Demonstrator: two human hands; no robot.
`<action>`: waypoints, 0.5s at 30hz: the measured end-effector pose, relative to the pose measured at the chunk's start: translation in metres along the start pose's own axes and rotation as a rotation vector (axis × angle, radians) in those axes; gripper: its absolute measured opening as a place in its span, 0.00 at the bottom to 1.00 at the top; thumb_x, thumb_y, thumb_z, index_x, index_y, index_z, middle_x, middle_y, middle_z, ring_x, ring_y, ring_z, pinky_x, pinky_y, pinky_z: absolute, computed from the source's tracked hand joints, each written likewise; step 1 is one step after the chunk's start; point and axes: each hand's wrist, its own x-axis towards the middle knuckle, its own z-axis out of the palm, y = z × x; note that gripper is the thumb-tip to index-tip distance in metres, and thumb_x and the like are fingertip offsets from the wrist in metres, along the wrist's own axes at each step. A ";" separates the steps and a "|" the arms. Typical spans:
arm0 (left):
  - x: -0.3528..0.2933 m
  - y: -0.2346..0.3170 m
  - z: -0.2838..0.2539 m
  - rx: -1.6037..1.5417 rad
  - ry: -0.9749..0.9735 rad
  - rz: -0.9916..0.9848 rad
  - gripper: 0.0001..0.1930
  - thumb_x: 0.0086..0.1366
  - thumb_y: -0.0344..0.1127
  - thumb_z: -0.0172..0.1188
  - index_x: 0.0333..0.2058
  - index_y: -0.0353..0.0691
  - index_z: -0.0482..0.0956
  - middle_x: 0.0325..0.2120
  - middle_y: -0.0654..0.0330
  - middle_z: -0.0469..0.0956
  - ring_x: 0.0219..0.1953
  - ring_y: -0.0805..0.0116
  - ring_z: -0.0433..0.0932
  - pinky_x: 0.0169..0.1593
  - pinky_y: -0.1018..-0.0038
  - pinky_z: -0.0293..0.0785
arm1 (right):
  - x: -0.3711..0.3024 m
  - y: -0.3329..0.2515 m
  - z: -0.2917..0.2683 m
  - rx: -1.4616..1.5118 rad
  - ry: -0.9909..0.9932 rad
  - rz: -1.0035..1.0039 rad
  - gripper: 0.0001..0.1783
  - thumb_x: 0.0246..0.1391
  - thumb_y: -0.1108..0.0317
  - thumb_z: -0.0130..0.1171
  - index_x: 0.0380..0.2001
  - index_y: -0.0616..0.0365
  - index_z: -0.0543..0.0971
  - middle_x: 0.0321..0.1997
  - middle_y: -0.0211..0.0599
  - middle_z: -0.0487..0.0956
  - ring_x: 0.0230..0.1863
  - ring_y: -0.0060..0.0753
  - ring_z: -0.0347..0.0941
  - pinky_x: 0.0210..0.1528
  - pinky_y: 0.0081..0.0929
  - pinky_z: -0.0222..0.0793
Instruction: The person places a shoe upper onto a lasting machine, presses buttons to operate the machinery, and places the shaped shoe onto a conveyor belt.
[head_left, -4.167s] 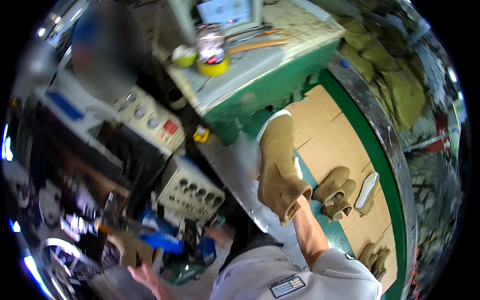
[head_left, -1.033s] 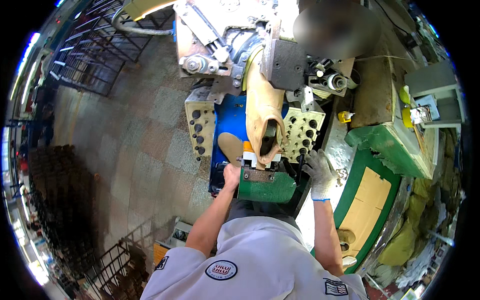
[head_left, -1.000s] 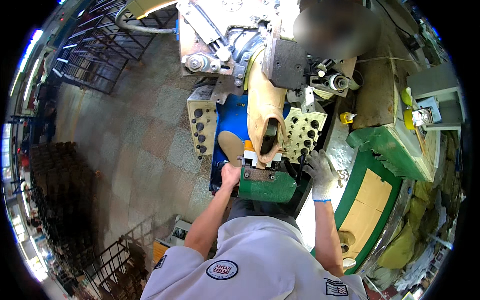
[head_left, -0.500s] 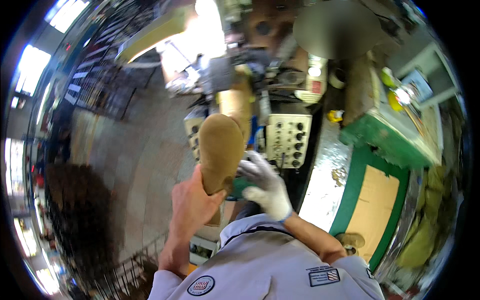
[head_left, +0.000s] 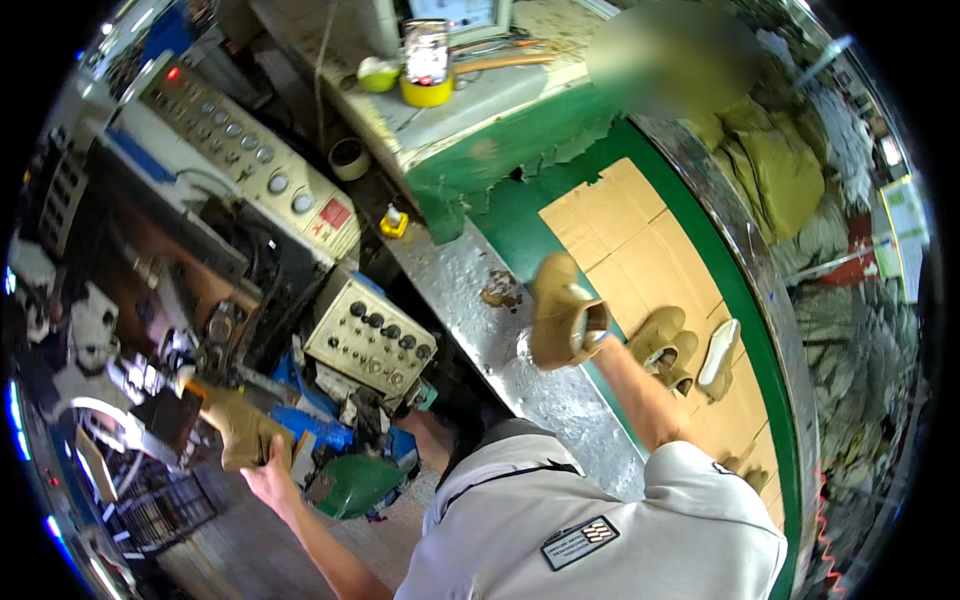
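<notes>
The tan ankle boot (head_left: pixel 553 320) at the person's right hand (head_left: pixel 602 345) is over the metal ledge (head_left: pixel 562 410), just beside the cardboard sheet (head_left: pixel 625 245); that hand's fingers are hidden, so their grip cannot be told. The left hand (head_left: pixel 272 477) closes its fingers on a second boot (head_left: pixel 242 430) beside the machine (head_left: pixel 168 415). Judging by the boots (head_left: pixel 655 333) already on the cardboard, these two remain unplaced.
</notes>
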 end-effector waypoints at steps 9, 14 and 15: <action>0.015 -0.034 0.010 0.199 0.075 0.083 0.27 0.60 0.32 0.71 0.58 0.33 0.78 0.52 0.44 0.83 0.54 0.43 0.81 0.57 0.54 0.73 | -0.059 -0.136 -0.160 -0.412 0.919 -0.441 0.52 0.58 0.32 0.64 0.69 0.66 0.69 0.65 0.51 0.78 0.60 0.51 0.79 0.61 0.42 0.75; 0.018 -0.037 0.006 0.047 0.040 0.188 0.23 0.58 0.29 0.71 0.53 0.30 0.81 0.49 0.45 0.85 0.51 0.48 0.83 0.55 0.58 0.75 | -0.065 -0.092 -0.102 -1.305 1.711 -0.940 0.45 0.60 0.46 0.66 0.66 0.73 0.68 0.64 0.64 0.77 0.62 0.61 0.76 0.65 0.44 0.72; 0.031 -0.061 0.002 -0.019 0.034 0.221 0.23 0.58 0.29 0.71 0.53 0.30 0.81 0.49 0.47 0.85 0.50 0.53 0.83 0.55 0.60 0.75 | -0.059 -0.080 -0.080 -1.389 1.602 -1.020 0.46 0.58 0.48 0.67 0.68 0.72 0.66 0.68 0.63 0.72 0.67 0.60 0.72 0.69 0.43 0.67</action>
